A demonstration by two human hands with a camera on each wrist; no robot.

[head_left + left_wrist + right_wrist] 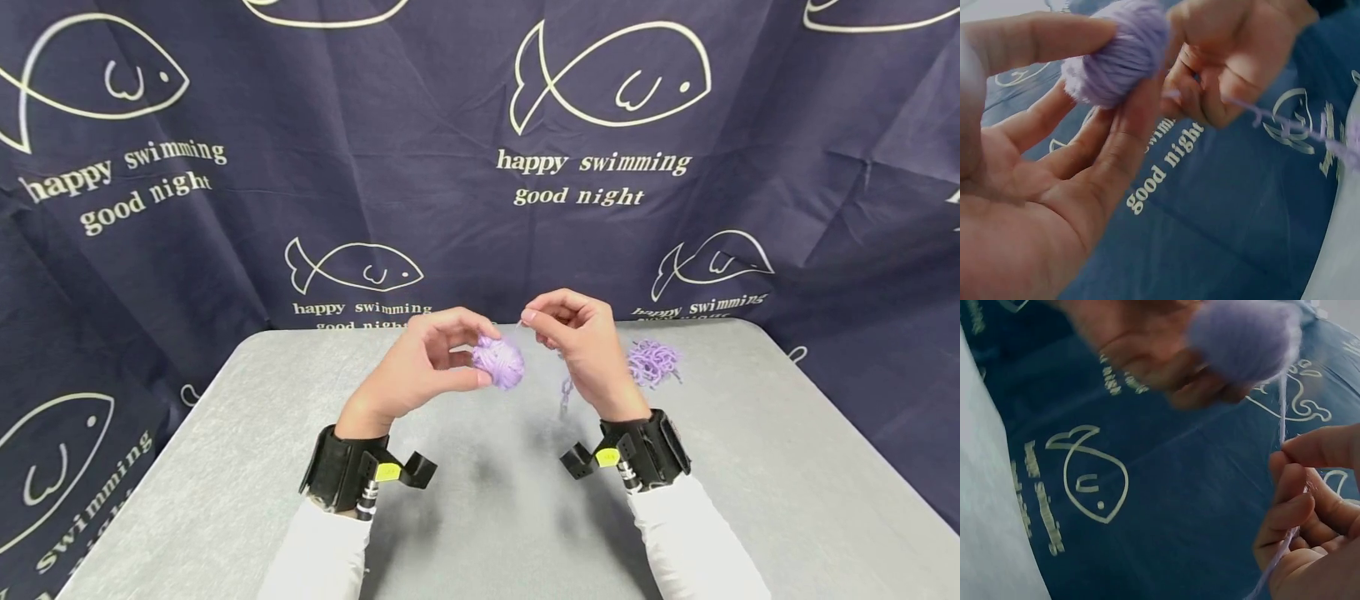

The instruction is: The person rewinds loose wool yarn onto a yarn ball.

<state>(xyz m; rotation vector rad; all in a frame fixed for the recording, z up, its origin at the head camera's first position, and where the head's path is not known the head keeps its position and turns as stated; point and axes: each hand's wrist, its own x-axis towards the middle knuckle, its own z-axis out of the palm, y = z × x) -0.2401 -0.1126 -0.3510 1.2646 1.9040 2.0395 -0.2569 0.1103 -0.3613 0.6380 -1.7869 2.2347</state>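
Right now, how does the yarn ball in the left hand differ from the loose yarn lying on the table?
The yarn ball is wound tight and round; the loose yarn pile is a tangled, flat heap. The ball is held above the grey table, pinched by the left hand, while the pile rests on the table untouched. A strand runs from the ball to the right hand, which pinches it. Both are the same lilac yarn.

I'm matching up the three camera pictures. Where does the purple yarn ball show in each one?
Head view: the yarn ball sits at centre, gripped by the left hand.
Left wrist view: the ball is at top centre, between the fingertips.
Right wrist view: the ball is at top right, blurred.
Shared landmark: the strand running from the ball to the right hand, before the fish-print cloth.
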